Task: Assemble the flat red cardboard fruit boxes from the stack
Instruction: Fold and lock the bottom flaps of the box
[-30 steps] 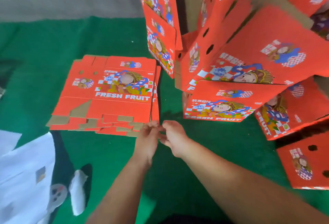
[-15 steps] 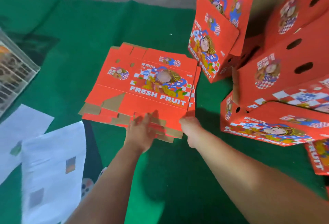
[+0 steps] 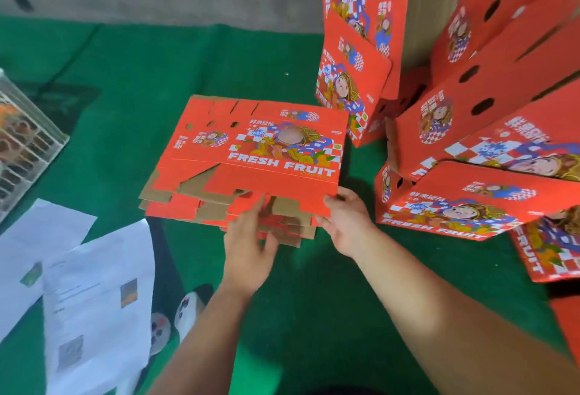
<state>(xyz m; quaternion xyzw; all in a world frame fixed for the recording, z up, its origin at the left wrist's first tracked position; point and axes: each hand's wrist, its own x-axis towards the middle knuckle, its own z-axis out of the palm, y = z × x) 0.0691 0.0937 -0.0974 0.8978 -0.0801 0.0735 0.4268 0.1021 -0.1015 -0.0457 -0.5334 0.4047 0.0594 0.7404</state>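
Top flat box (image 3: 260, 156) now lifted

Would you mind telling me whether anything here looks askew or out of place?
Yes: the assembled boxes on the right lie tumbled at odd angles, leaning on one another rather than stacked squarely. Loose white papers lie scattered on the green mat at the left. The flat stack is fanned unevenly along its near edge.
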